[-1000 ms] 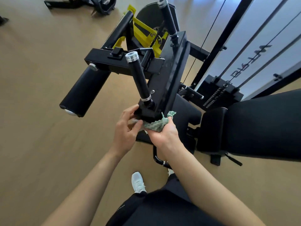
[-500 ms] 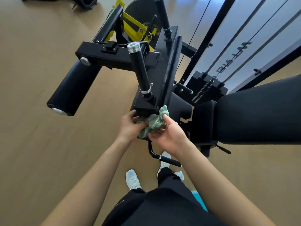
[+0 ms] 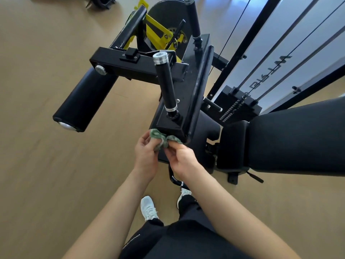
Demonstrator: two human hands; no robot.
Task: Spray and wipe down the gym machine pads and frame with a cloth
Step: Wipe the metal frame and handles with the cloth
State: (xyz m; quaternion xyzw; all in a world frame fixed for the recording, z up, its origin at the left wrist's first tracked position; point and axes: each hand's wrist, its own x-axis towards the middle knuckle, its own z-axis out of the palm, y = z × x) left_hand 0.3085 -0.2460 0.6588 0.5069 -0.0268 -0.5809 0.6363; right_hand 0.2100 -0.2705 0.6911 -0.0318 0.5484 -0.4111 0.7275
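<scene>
Two hands hold a green cloth point(image 3: 162, 139) at the machine frame point(image 3: 172, 126).
The left hand point(image 3: 145, 156) curls round the bunched cloth and the right hand point(image 3: 183, 159) pinches its other end, touching the frame's near edge. Beyond stand a handle point(image 3: 166, 86), a roller pad point(image 3: 84, 103) on the left and a seat pad point(image 3: 298, 135) on the right.

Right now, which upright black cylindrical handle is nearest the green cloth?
The chrome-capped black cylindrical handle rising just above the green cloth; the other handle stands farther back.
</scene>
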